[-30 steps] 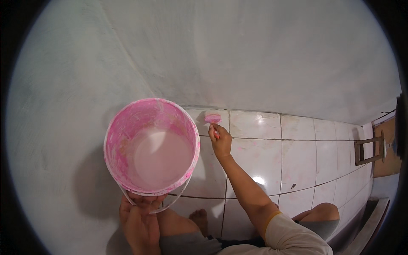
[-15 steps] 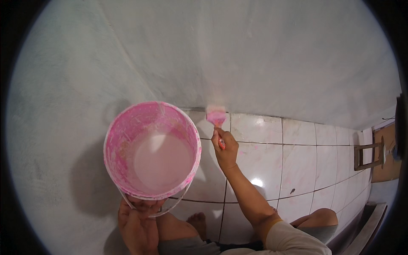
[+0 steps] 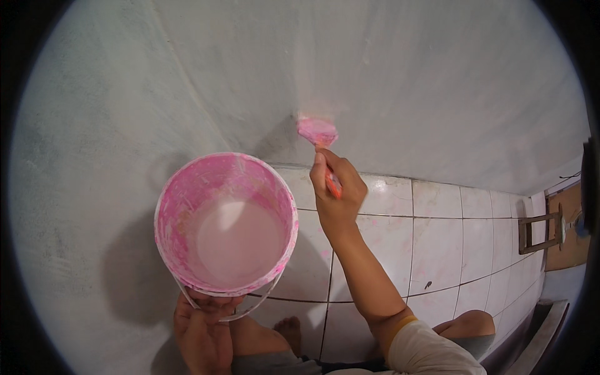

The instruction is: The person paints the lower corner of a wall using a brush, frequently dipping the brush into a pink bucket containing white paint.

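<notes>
A pink paint bucket (image 3: 167, 234) with a thin wire handle (image 3: 261, 306) is held up at the left by my left hand (image 3: 203, 328), its fingers gripping the near rim. Pale pinkish-white paint (image 3: 236, 247) covers the bottom, and dried smears coat the inner sides. My right hand (image 3: 339, 194) is closed round the orange-red handle of a paintbrush (image 3: 317, 131). The brush's pink-smeared head points away from me, with its bristles against the grey-white wall (image 3: 400, 81), a little above where wall and floor meet.
White floor tiles (image 3: 437, 244) with pink spots run along the wall to the right. A small wooden stool (image 3: 540, 232) stands at the far right. My bare foot (image 3: 289, 331) and bent knees are below. A dark-edged piece of furniture (image 3: 544, 337) is at the lower right.
My right hand has moved the paintbrush up the wall from the floor line. The bucket in my left hand has barely shifted.
</notes>
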Demonstrator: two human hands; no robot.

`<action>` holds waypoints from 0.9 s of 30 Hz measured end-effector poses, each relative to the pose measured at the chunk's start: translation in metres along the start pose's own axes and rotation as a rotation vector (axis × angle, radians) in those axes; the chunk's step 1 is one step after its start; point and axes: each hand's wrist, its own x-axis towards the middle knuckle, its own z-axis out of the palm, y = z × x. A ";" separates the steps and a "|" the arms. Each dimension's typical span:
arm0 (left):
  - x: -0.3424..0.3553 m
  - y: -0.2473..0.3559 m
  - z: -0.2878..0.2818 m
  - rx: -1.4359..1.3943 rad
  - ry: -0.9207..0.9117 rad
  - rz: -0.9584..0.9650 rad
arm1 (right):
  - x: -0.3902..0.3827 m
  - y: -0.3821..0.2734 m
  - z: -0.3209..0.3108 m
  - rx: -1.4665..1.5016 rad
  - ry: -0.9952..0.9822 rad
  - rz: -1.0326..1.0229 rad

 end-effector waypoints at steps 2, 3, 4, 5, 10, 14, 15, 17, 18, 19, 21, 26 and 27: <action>0.003 -0.002 -0.001 -0.010 -0.047 -0.003 | -0.006 -0.007 -0.014 0.017 0.020 -0.023; 0.007 -0.006 0.000 -0.020 -0.097 -0.009 | -0.017 -0.002 -0.022 0.019 -0.005 0.026; 0.007 -0.006 0.001 -0.019 -0.100 -0.007 | -0.026 0.001 -0.027 0.037 -0.032 0.078; 0.006 -0.005 0.000 -0.024 -0.108 -0.007 | -0.037 0.007 -0.026 0.032 -0.062 0.132; 0.002 -0.007 -0.006 -0.051 -0.091 0.018 | -0.110 0.089 0.002 -0.138 -0.165 0.169; 0.002 -0.008 -0.006 0.015 -0.049 0.000 | -0.120 0.121 0.009 -0.321 -0.303 0.269; 0.001 -0.007 -0.004 0.030 -0.029 0.000 | -0.119 0.126 0.012 -0.320 -0.300 0.275; 0.000 -0.006 -0.004 0.036 -0.046 0.003 | -0.113 0.137 0.015 -0.353 -0.287 0.237; 0.002 -0.010 -0.006 0.030 -0.054 0.001 | -0.109 0.141 0.016 -0.360 -0.286 0.240; 0.001 -0.009 -0.001 0.032 -0.056 -0.004 | -0.100 0.139 0.018 -0.314 -0.210 0.185; -0.004 -0.004 0.010 0.038 0.034 0.020 | -0.088 0.114 0.016 -0.253 -0.141 0.133; -0.001 -0.008 0.005 0.045 -0.018 0.022 | -0.091 0.066 -0.019 -0.107 -0.111 0.178; -0.001 -0.009 0.009 0.031 -0.059 0.019 | -0.101 0.082 -0.018 -0.095 -0.065 0.157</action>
